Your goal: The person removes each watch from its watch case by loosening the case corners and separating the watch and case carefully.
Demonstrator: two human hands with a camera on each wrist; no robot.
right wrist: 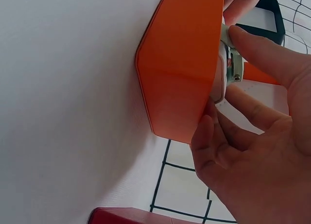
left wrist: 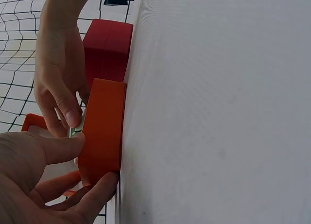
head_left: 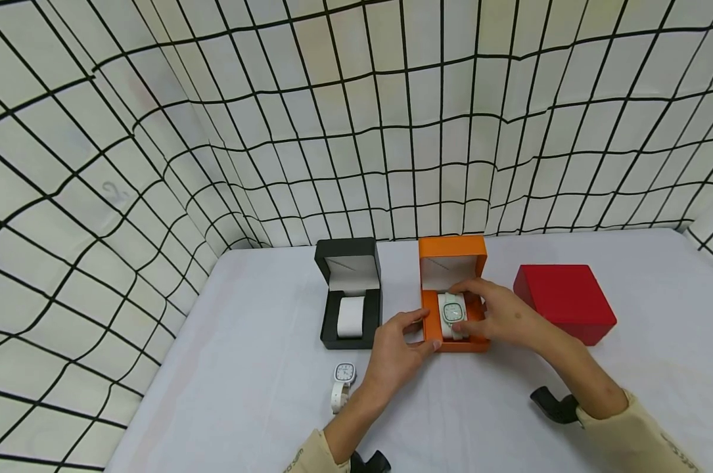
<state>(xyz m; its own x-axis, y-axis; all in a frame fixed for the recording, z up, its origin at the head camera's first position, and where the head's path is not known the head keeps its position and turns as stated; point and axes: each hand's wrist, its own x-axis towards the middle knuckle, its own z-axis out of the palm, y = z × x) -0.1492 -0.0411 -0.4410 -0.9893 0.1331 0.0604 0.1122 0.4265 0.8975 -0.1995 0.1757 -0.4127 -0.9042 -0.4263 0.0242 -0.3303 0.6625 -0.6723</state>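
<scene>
An open orange watch box (head_left: 454,253) stands mid-table with a pale green watch (head_left: 453,311) on its cushion. My left hand (head_left: 428,330) grips the box's front left corner, thumb on the side wall and fingers at the base. My right hand (head_left: 468,305) reaches over the box from the right and pinches the watch between thumb and fingers. The left wrist view shows the orange box (left wrist: 104,131) edge-on, with my left hand (left wrist: 97,158) round its end. In the right wrist view, my right hand (right wrist: 226,71) clasps the watch's metal case (right wrist: 229,63) against the orange box (right wrist: 180,63).
An open black box (head_left: 349,253) with a bare white cushion stands left of the orange one. A closed red box (head_left: 563,302) sits to the right. A white watch (head_left: 342,380) lies loose on the white table (head_left: 244,394) near me. Gridded walls enclose the back and left.
</scene>
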